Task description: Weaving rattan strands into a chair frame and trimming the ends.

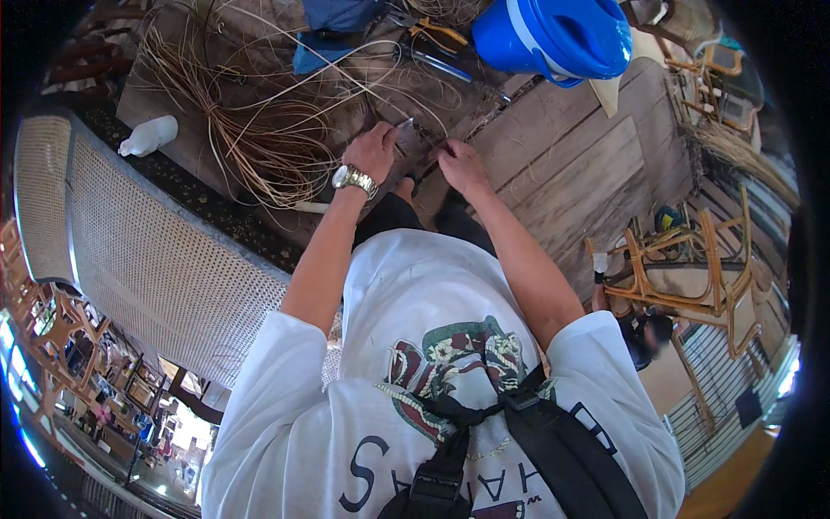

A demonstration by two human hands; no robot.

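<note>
My left hand (pixel 372 149), with a metal watch on the wrist, is closed round a small shiny blade-like tool (pixel 405 124) whose exact kind I cannot make out. To its right, my right hand (pixel 462 166) pinches at the end of a thin pale rattan strand (pixel 442 119). The hands are a short gap apart, low over the dark wooden boards. Left of them lies a loose bundle of rattan strands (pixel 251 143), fanned out and tangled. Several single strands curve over the boards beyond my hands.
A blue bucket (pixel 540 43) stands at the far right, near orange-handled pliers (pixel 443 35). A white bottle (pixel 149 136) lies at left beside a long woven cane panel (pixel 164 251). Rattan chair frames (pixel 683 259) and another person (pixel 644 337) are at right.
</note>
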